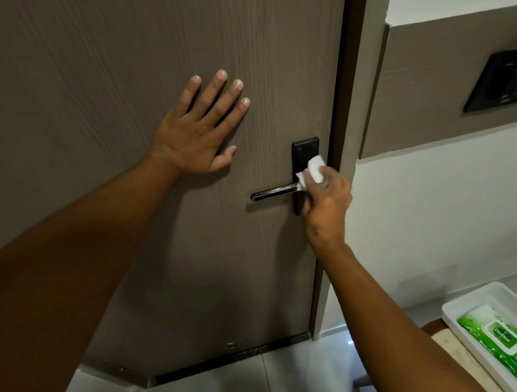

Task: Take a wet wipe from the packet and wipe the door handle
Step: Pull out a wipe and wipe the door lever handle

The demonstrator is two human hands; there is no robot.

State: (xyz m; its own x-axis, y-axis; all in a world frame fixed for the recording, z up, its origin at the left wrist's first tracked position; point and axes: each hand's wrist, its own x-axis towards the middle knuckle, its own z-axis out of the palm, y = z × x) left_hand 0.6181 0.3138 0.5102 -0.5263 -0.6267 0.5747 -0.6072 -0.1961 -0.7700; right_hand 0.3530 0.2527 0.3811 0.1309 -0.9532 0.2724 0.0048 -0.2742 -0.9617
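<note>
Wipe (410,158) bunched in right hand (327,207), fingers closed around it, pressed where lever meets black plate (305,152) of door handle (274,192); soft, limp, damp (best gripped as a wad, judged likely to slip on smooth metal). Left hand (199,131) flat, fingers spread, holding nothing, braced on door (109,67). Green packet (505,345) in white tray (472,301) at lower right, lettering too blurred to read.

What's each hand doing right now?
Left hand: open, flat against the door, holding nothing.
Right hand: closed on the wet wipe at the door handle.
</note>
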